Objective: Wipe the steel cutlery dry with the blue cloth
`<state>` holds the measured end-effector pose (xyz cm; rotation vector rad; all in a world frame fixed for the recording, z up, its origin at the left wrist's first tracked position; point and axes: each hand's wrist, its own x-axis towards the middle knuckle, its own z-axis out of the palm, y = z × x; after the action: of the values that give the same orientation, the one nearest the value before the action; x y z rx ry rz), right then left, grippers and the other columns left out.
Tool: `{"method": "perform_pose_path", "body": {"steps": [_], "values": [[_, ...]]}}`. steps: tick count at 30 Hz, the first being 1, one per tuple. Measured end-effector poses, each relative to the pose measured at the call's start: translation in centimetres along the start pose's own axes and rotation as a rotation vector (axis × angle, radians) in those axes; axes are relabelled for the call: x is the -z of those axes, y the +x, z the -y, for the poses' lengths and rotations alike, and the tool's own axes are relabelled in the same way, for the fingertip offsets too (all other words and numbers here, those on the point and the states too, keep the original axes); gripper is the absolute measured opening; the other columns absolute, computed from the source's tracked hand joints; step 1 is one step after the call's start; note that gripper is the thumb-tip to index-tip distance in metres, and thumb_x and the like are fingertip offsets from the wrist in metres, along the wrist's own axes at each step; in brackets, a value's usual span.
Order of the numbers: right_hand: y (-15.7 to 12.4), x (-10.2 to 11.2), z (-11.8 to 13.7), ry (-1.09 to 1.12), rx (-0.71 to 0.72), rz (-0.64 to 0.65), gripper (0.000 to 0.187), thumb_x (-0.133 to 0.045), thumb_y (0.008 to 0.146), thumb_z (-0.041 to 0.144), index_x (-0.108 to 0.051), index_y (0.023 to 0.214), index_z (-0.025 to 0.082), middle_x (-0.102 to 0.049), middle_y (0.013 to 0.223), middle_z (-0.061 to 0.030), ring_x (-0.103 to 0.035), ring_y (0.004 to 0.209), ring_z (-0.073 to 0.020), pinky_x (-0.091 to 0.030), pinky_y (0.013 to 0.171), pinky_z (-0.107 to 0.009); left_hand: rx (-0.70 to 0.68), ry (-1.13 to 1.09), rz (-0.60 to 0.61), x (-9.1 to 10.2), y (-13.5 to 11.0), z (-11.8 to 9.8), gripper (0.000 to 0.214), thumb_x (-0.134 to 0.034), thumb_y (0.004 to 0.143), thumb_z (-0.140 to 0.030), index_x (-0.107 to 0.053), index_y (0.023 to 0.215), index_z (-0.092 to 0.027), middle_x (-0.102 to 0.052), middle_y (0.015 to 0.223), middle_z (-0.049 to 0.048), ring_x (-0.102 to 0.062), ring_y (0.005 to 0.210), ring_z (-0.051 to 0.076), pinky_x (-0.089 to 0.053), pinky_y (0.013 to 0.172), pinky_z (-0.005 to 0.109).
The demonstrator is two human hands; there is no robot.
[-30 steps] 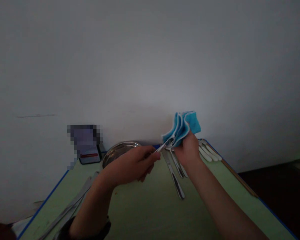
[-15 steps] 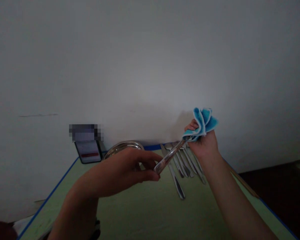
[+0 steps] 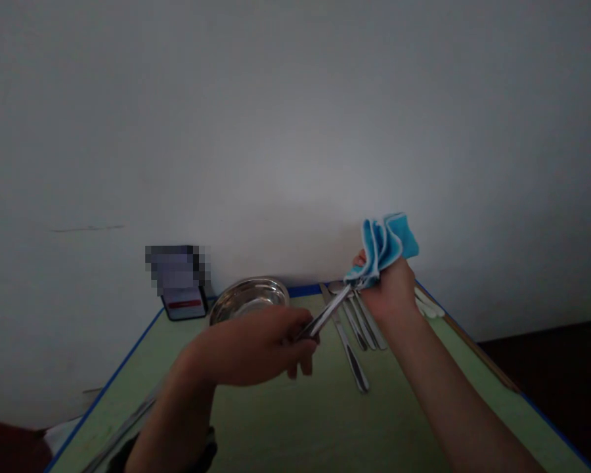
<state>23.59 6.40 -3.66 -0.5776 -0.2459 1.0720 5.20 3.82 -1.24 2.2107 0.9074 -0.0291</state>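
Note:
Thumb and fingers of my left hand point(image 3: 270, 348) are closed on the handle end of a shiny metal piece of cutlery point(image 3: 328, 311), which slants up to the right above the table. Its far end is hidden in a folded blue cloth point(image 3: 387, 243) with white edging. That cloth is gripped in my right hand point(image 3: 391, 286), wrapped about the hidden end, so I cannot tell what kind of cutlery it is. Beneath and behind lie a table knife point(image 3: 352, 358) and several metal utensils point(image 3: 364, 322), at least one of them a spoon, side by side on the green tabletop point(image 3: 325, 427).
A stainless steel bowl point(image 3: 251, 289) stands at the back, behind my left hand. Left of it, a phone point(image 3: 184, 295) leans against the wall point(image 3: 295, 131). White objects point(image 3: 428, 304) lie at the right edge. A long metal object point(image 3: 123, 430) lies at the left, partly behind my forearm.
The cutlery has turned about its length in my left fingers, which now wrap its end more. My right hand with the cloth has shifted slightly left and down. The camera view has moved slightly.

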Motion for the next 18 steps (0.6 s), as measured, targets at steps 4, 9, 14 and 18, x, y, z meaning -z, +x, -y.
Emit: {"method": "perform_pose_path", "body": {"steps": [4,9,14,18], "values": [[0.0,-0.4,0.1,-0.001,0.155,-0.199,0.012,-0.054,0.081,0.027,-0.059,0.072,0.022,-0.064,0.064,0.0082,-0.058,0.054,-0.0075,-0.051,0.057,-0.022,0.079,0.325,-0.308,-1.0,1.4,0.2,0.034,-0.036,0.088,-0.047,-0.055,0.082,-0.019,-0.062,0.078,0.0055,-0.056,0.066,0.02,-0.037,0.058,0.031],[-0.3,-0.8,0.4,0.034,0.047,-0.087,0.021,-0.052,0.083,0.038,-0.06,0.076,0.021,-0.067,0.069,0.0043,-0.061,0.055,-0.0109,-0.053,0.055,-0.026,0.07,0.308,-0.271,-1.0,1.4,-0.2,0.053,-0.022,0.09,-0.056,-0.048,0.06,-0.02,-0.054,0.059,0.0005,-0.05,0.053,0.016,-0.031,0.053,0.029],[-0.5,-0.8,0.5,0.068,-0.002,-0.039,0.032,-0.047,0.085,0.048,-0.057,0.07,0.021,-0.062,0.058,0.0048,-0.056,0.049,-0.0094,-0.049,0.052,-0.023,0.043,0.122,-0.201,-0.6,0.6,-1.3,0.056,-0.023,0.09,-0.055,-0.044,0.051,-0.02,-0.05,0.049,-0.0009,-0.048,0.048,0.014,-0.034,0.052,0.027],[-1.3,-0.6,-0.9,-0.025,-0.063,-0.012,0.03,-0.054,0.08,0.047,-0.055,0.067,0.02,-0.055,0.051,0.0064,-0.051,0.046,-0.0082,-0.045,0.05,-0.022,0.063,0.118,-0.154,-0.5,0.7,-1.4,0.056,-0.021,0.091,-0.054,-0.044,0.052,-0.02,-0.051,0.049,-0.0006,-0.048,0.048,0.014,-0.036,0.051,0.026]]}}
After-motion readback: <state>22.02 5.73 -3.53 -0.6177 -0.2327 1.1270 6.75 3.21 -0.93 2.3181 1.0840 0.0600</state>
